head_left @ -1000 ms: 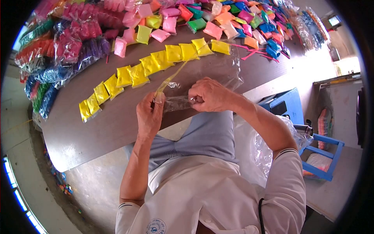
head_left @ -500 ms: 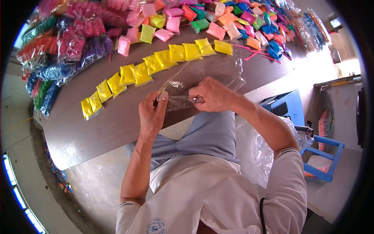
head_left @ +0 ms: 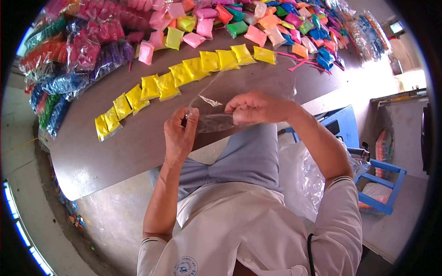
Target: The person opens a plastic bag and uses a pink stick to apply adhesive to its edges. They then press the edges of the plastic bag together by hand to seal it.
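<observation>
A clear plastic bag [head_left: 213, 123] is stretched between my two hands above the near edge of the brown table. My left hand [head_left: 180, 131] pinches its left end between thumb and fingers. On the other side, my right hand [head_left: 258, 108] grips the bag with thumb and bent fingers, its knuckles facing up. Thin transparent film also runs over the tabletop beyond the hands, hard to trace. Past it, a curved row of several yellow packets [head_left: 168, 86] lies on the table, some overlapping.
Loose coloured packets [head_left: 255, 36] are heaped along the table's far side. Bundled bags of packets [head_left: 85, 50] pile up at the far left. Pink strips [head_left: 299, 63] lie by the heap. To my right are a blue box [head_left: 345, 125], a blue frame [head_left: 383, 186] and crumpled clear plastic [head_left: 313, 179].
My right hand has shifted slightly right and turned, its fist loosening into a flatter grip. The film beyond it has changed shape. My left hand stays nearly in place.
</observation>
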`<state>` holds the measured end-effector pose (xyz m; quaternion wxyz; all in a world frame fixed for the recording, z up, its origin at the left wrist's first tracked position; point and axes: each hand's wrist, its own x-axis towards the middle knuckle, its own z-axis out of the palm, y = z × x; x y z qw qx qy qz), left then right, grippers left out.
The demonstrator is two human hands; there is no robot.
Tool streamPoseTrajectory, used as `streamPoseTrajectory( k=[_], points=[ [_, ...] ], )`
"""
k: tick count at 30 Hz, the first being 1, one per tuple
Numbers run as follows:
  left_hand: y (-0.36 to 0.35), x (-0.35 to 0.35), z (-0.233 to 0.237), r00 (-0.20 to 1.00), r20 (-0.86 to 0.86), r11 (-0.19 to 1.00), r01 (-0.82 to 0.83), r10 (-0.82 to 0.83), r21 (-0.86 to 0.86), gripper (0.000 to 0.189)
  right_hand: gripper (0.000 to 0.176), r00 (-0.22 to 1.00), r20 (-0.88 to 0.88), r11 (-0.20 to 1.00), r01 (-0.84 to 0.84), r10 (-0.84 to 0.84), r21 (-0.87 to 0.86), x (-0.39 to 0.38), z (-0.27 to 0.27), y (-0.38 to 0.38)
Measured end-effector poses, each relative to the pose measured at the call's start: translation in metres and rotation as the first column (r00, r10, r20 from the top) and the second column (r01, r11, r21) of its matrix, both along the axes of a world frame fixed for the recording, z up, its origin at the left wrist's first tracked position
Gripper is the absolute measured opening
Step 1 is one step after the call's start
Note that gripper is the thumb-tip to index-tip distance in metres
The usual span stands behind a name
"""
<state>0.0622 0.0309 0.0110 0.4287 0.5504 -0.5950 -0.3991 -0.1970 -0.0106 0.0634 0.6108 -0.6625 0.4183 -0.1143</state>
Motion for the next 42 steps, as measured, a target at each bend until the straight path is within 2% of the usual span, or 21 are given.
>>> streamPoseTrajectory(
  k=[1, 2, 4, 5, 7, 13, 14, 16, 20, 22, 23, 25, 28, 31, 35, 37, 42],
  points=[
    [0.0, -0.001, 0.0, 1.0, -0.028, 1.0, -0.008, 0.007, -0.031, 0.03, 0.043, 0.992, 0.092, 0.98, 0.07, -0.088, 0.184, -0.002, 0.0, -0.002],
    [0.0, -0.002, -0.001, 1.0, -0.03, 1.0, -0.008, 0.007, -0.029, 0.03, 0.043, 0.992, 0.089, 0.98, 0.071, -0.088, 0.185, -0.003, 0.002, -0.003],
    [0.0, -0.003, -0.002, 1.0, -0.018, 0.998, -0.009, 0.008, -0.065, 0.03, 0.047, 0.99, -0.109, 0.996, -0.09, 0.088, -0.011, -0.002, 0.009, -0.004],
    [0.001, -0.003, -0.001, 1.0, -0.02, 0.998, -0.009, 0.008, -0.065, 0.03, 0.047, 0.99, -0.111, 0.996, -0.09, 0.088, -0.011, -0.002, 0.008, -0.003],
    [0.001, -0.002, 0.0, 1.0, -0.012, 0.999, -0.002, 0.001, -0.045, 0.031, 0.034, 0.968, -0.204, 0.982, -0.166, 0.146, -0.085, 0.002, 0.004, -0.002],
    [0.002, 0.0, -0.003, 0.999, -0.035, 0.999, -0.006, 0.004, -0.039, 0.034, 0.019, 0.955, -0.266, 0.988, -0.147, 0.127, -0.056, 0.013, 0.002, 0.002],
    [0.002, 0.002, -0.003, 0.999, -0.035, 0.999, -0.007, 0.005, -0.039, 0.034, 0.019, 0.955, -0.266, 0.987, -0.148, 0.128, -0.056, 0.013, 0.002, 0.003],
    [0.001, 0.006, -0.004, 0.999, -0.015, 0.999, 0.041, -0.04, 0.029, 0.03, 0.016, 0.971, -0.222, 0.962, -0.147, 0.095, -0.231, 0.012, -0.002, 0.005],
    [0.001, 0.004, -0.006, 0.998, -0.065, 0.999, 0.025, -0.023, 0.031, 0.033, 0.016, 0.969, -0.23, 0.962, -0.146, 0.092, -0.229, 0.012, -0.004, 0.006],
    [0.001, 0.004, -0.007, 0.998, -0.064, 1.0, 0.024, -0.023, 0.013, 0.034, 0.016, 0.952, -0.296, 0.951, -0.16, 0.079, -0.263, 0.014, -0.003, 0.006],
    [0.001, 0.004, -0.007, 0.998, -0.064, 1.0, 0.023, -0.022, 0.012, 0.034, 0.016, 0.952, -0.296, 0.951, -0.161, 0.079, -0.263, 0.014, -0.003, 0.007],
    [0.001, 0.004, -0.005, 0.997, -0.067, 1.0, 0.024, -0.023, 0.011, 0.035, 0.016, 0.985, -0.172, 0.96, -0.077, 0.031, -0.27, 0.015, -0.004, 0.01],
    [0.002, 0.004, -0.002, 0.998, -0.06, 0.999, 0.019, -0.017, 0.034, 0.035, 0.02, 0.976, -0.212, 0.968, -0.092, 0.042, -0.232, 0.015, 0.0, 0.01],
    [0.002, 0.004, -0.003, 0.997, -0.07, 0.999, 0.018, -0.016, 0.029, 0.035, 0.023, 0.98, -0.179, 0.959, -0.135, 0.092, -0.251, 0.01, -0.007, 0.009],
    [0.002, 0.005, -0.003, 0.998, -0.056, 1.0, 0.017, -0.016, 0.018, 0.035, 0.019, 0.98, -0.17, 0.959, -0.14, 0.099, -0.248, 0.008, -0.01, 0.008],
    [0.001, 0.006, -0.006, 0.996, -0.087, 0.999, 0.022, -0.02, 0.027, 0.034, 0.016, 0.98, -0.179, 0.975, -0.12, 0.087, -0.184, 0.009, -0.006, 0.008],
    [0.001, 0.005, -0.006, 0.997, -0.079, 1.0, 0.017, -0.016, 0.014, 0.034, 0.018, 0.98, -0.188, 0.974, -0.104, 0.066, -0.201, 0.012, -0.002, 0.008]
  ],
)
